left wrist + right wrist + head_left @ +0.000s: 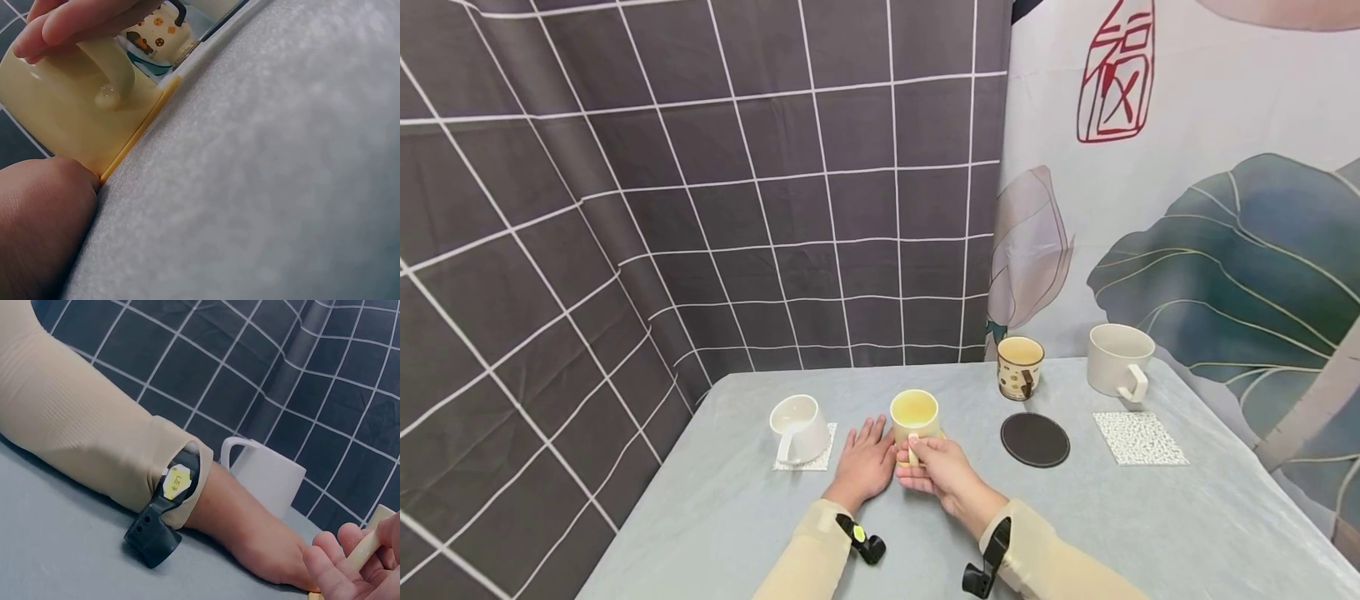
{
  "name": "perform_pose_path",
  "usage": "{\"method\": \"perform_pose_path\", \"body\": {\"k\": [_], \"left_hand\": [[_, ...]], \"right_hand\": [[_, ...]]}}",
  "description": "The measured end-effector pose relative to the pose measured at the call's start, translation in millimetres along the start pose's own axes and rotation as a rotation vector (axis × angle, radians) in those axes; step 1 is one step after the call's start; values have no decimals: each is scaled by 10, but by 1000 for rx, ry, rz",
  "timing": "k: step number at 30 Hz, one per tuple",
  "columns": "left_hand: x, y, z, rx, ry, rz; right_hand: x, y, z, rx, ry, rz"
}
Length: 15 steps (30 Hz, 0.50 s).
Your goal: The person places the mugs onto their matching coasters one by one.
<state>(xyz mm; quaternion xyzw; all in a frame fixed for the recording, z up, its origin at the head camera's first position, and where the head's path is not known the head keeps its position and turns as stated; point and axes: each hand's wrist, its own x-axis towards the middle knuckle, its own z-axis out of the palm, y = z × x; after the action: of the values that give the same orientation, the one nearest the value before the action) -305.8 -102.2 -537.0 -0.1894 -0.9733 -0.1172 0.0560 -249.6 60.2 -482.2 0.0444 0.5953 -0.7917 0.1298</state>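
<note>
A pale yellow mug (915,414) stands upright near the middle of the table, its handle turned toward me. My right hand (950,472) pinches that handle between thumb and fingers. Under the mug is a thin yellow coaster (139,134), seen edge-on in the left wrist view. Palm down on the cloth, my left hand (863,463) lies just left of the mug with its fingers stretched forward. In the left wrist view that hand's edge meets the coaster's corner. Whether its fingertips touch the mug is hard to tell.
At left, a white mug (805,431) sits tilted on a speckled square coaster (820,463). To the right are a spotted cream mug (1013,377), a dark round coaster (1035,440), a large off-white mug (1112,363) and a patterned square coaster (1141,439). Curtains hang behind the table.
</note>
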Motion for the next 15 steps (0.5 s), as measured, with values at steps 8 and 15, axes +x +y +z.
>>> {"method": "perform_pose_path", "body": {"k": [8,15], "left_hand": [[-10,20,-31,-45,32,7],[18,-12,-30,-124,76,14]], "right_hand": [[2,-81,-72,-78,-25,53],[-8,-199,-196,-234,-3,87]]}}
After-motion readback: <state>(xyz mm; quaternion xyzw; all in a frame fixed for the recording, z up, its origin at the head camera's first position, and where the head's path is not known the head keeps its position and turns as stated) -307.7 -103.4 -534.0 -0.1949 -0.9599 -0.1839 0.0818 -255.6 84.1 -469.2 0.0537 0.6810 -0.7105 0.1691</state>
